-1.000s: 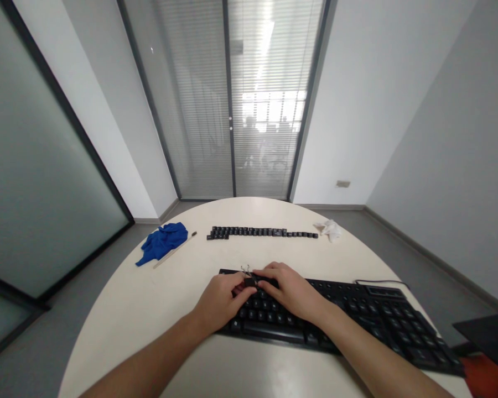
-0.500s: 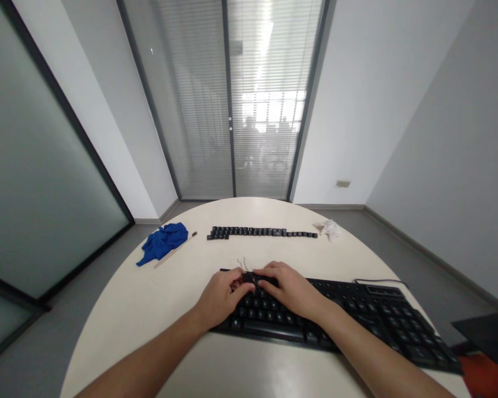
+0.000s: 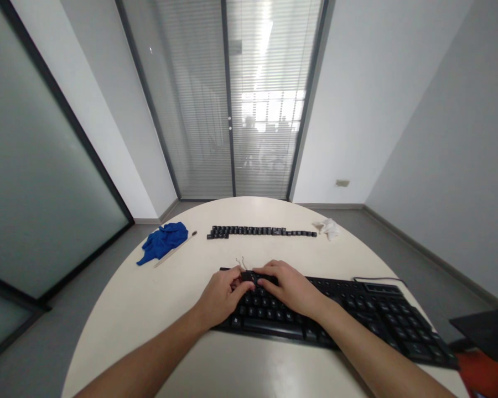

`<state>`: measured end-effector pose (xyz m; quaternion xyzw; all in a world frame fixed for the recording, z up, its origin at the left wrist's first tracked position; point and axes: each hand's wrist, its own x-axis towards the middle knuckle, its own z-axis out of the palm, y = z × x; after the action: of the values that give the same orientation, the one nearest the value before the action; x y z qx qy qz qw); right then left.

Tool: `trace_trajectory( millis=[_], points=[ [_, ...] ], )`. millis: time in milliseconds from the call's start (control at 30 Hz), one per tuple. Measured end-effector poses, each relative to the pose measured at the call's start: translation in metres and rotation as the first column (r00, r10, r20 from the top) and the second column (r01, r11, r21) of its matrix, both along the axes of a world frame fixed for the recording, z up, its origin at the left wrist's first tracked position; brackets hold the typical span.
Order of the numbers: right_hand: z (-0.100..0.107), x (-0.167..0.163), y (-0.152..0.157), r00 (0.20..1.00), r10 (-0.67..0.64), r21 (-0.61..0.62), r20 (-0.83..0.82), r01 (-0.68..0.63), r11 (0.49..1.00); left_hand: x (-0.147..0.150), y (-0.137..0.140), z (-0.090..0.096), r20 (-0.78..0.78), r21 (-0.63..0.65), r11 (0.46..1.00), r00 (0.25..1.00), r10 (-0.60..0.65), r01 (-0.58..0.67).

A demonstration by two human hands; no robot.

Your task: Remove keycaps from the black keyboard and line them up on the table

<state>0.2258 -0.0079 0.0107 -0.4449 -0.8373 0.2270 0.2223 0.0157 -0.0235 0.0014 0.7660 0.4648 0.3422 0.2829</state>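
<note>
A black keyboard (image 3: 274, 329) lies along the table's near side, partly under both hands. Over its upper left corner, my left hand (image 3: 222, 293) is closed, thumb and forefinger pinched together. From those fingers two thin bent wires (image 3: 240, 263) stick up, looking like the ends of a wire keycap puller; its grip is hidden. Close beside it, my right hand (image 3: 290, 287) has its thumb and forefinger bent down onto the top key rows. Small dark keys (image 3: 248, 276) show between the hands. Whatever the right fingertips pinch is too small to make out.
Loose keycaps (image 3: 249, 230) lie in rows farther back on the round white table (image 3: 149, 326). At left are a blue cloth (image 3: 164, 241) and a thin-handled brush (image 3: 175, 250). A crumpled white tissue (image 3: 327, 228) lies at right. The keyboard's cable (image 3: 377, 280) runs behind it.
Almost nothing differs. Both hands stay at the keyboard's upper left corner, and the view has shifted very slightly.
</note>
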Motion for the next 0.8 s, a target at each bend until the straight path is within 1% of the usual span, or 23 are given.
trace_trajectory(
  millis=[100, 167, 267, 333, 433, 567, 700, 800],
  points=[
    [0.0007, -0.0001, 0.0003, 1.000, 0.007, 0.000, 0.000, -0.007, 1.000, -0.0003, 0.0006, -0.0004, 0.022, -0.011, 1.000, 1.000, -0.002, 0.002],
    [0.0011, -0.0002, 0.0001, 1.000, 0.010, 0.001, 0.000, -0.010, 1.000, -0.0003, 0.0019, -0.0015, 0.113, -0.084, 0.996, 0.994, -0.004, 0.013],
    [0.0012, -0.0004, -0.0004, 1.000, 0.017, -0.001, 0.003, -0.017, 1.000, 0.0000, 0.0048, -0.0047, 0.293, -0.217, 0.974, 0.956, 0.005, 0.061],
    [0.0008, -0.0004, -0.0005, 1.000, 0.016, -0.001, 0.004, -0.016, 1.000, 0.0001, 0.0063, -0.0073, 0.357, -0.252, 0.965, 0.934, 0.016, 0.079],
    [0.0003, -0.0008, -0.0002, 1.000, 0.011, 0.003, -0.004, -0.011, 1.000, -0.0001, 0.0069, -0.0091, 0.396, -0.271, 0.960, 0.917, 0.045, 0.070],
    [0.0026, -0.0033, -0.0010, 0.997, 0.016, 0.033, -0.071, -0.013, 0.999, -0.0014, 0.0063, -0.0075, 0.417, -0.289, 0.957, 0.902, 0.117, 0.009],
    [0.0074, -0.0076, -0.0041, 0.983, 0.074, 0.067, -0.169, -0.064, 0.996, -0.0034, 0.0074, -0.0071, 0.435, -0.289, 0.957, 0.887, 0.157, -0.028],
    [0.0084, -0.0098, -0.0056, 0.978, 0.083, 0.068, -0.191, -0.071, 0.995, -0.0036, 0.0086, -0.0077, 0.437, -0.289, 0.956, 0.883, 0.172, -0.043]
  ],
)
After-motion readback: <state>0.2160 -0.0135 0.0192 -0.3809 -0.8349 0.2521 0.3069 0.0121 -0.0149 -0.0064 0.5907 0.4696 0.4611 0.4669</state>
